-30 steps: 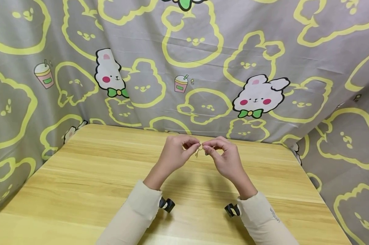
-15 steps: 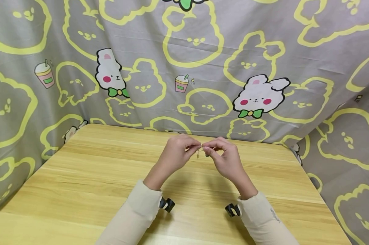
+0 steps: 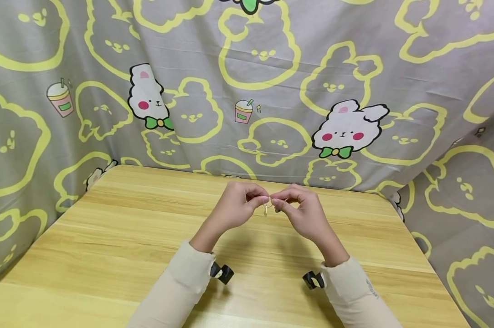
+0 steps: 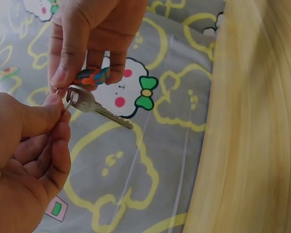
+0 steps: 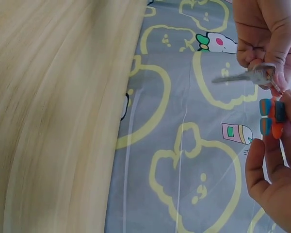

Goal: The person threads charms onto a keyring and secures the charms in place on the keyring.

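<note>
Both hands meet above the table in the head view. With thumb and fingertips, my left hand point(image 3: 235, 207) pinches a thin metal key ring point(image 4: 69, 101). A silver key point(image 4: 103, 111) dangles from that ring, its toothed blade free of both hands. My right hand point(image 3: 302, 212) pinches the ring's other side, its fingertips almost touching the left ones. A small orange, blue and dark charm point(image 5: 272, 116) hangs by the right fingers, partly hidden by them in the left wrist view. How the ring's ends lie between the fingertips is too small to tell.
A wood-grain table point(image 3: 140, 237) spreads beneath the hands. Grey curtain point(image 3: 214, 114) with yellow outlines and rabbit prints encloses its back and sides. Black camera mounts point(image 3: 226, 274) stick out from both sleeve cuffs.
The fingertips of my left hand have shifted slightly on the ring. The key, slanted a second ago, hangs straighter and a little lower. My right hand has barely moved.
</note>
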A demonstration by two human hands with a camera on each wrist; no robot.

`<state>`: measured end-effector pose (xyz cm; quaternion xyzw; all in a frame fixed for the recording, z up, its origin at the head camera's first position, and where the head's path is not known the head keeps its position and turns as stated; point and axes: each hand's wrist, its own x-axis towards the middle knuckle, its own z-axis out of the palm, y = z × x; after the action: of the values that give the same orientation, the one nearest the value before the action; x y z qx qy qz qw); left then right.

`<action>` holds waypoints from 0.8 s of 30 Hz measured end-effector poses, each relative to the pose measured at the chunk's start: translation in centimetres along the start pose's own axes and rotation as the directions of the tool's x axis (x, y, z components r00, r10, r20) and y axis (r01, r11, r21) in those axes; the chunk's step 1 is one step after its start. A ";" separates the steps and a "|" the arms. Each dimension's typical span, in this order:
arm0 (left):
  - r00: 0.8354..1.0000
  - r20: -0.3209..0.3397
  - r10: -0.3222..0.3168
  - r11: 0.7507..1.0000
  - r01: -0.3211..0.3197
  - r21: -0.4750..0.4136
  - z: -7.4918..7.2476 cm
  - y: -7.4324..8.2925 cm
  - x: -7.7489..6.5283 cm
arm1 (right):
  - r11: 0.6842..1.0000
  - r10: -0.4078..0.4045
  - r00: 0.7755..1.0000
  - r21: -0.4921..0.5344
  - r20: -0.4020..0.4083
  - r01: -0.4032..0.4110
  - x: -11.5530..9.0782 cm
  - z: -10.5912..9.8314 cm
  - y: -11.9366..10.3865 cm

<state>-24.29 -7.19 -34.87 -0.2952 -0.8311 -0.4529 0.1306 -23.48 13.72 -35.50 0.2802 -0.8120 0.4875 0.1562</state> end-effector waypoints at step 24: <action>0.982 -0.049 -0.180 0.956 0.163 -0.245 1.6 -0.5 0.1 | 0.994 0.107 0.987 -0.020 -0.122 -0.110 0.1 0.1 -0.2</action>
<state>-24.62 -6.06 -36.01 -0.2195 -0.7874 -0.5699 0.0835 -23.40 13.51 -35.39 0.2034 -0.8217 0.5005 0.1818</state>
